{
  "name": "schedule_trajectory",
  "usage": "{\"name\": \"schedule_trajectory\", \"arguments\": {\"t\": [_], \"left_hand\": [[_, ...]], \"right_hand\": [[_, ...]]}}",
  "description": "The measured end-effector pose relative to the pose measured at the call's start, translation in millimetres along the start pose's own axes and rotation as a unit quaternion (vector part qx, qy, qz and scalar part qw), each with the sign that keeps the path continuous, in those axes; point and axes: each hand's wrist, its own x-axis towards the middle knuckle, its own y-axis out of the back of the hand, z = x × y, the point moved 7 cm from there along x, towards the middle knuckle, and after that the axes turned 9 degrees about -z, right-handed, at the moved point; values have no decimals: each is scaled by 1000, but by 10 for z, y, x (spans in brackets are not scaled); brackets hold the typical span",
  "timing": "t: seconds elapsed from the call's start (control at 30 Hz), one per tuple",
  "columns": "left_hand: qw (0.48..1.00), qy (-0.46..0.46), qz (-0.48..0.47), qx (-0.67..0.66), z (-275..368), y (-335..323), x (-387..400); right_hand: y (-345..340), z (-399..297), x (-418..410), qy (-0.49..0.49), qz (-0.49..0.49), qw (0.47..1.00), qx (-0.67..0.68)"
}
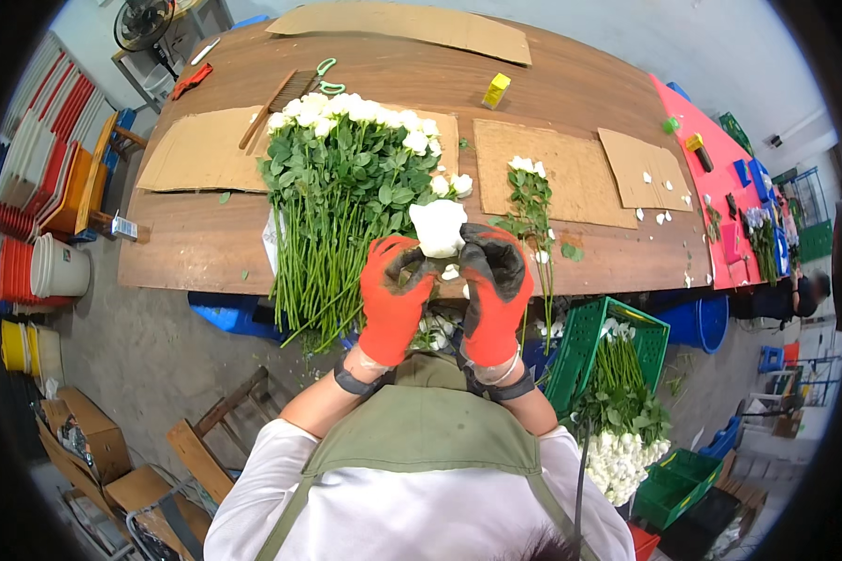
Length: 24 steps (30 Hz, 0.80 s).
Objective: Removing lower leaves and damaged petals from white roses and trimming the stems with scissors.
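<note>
Both hands wear red gloves with dark palms and meet at a white rose bloom (438,227) above the table's near edge. My left hand (397,294) has its fingertips curled at the bloom's lower left. The fingers of my right hand (492,291) pinch at its right side. A white petal (450,272) shows just under the bloom; the stem is hidden. Left of the hands lies a big pile of white roses (351,168), heads away from me and stems over the near edge. A few white roses (531,186) lie to the right, partly on a cardboard sheet (568,172).
On the wooden table (407,77) lie green-handled scissors (330,76), a wooden brush (270,105) and a small yellow box (496,91). Below right, a green crate (575,357) stands beside hanging white roses (621,456). A wooden stool (200,456) is at lower left. Another person (779,298) is far right.
</note>
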Motion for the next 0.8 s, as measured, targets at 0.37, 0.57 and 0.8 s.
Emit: {"name": "schedule_trajectory", "arguments": {"t": [0.37, 0.57, 0.8], "left_hand": [[990, -48, 40, 125, 184, 39, 66], [981, 113, 5, -157, -169, 37, 85], [963, 148, -48, -218, -412, 125, 184]], "right_hand": [[-191, -63, 23, 25, 51, 998, -13], [10, 196, -140, -26, 95, 995, 27], [13, -390, 192, 92, -94, 985, -109]]}}
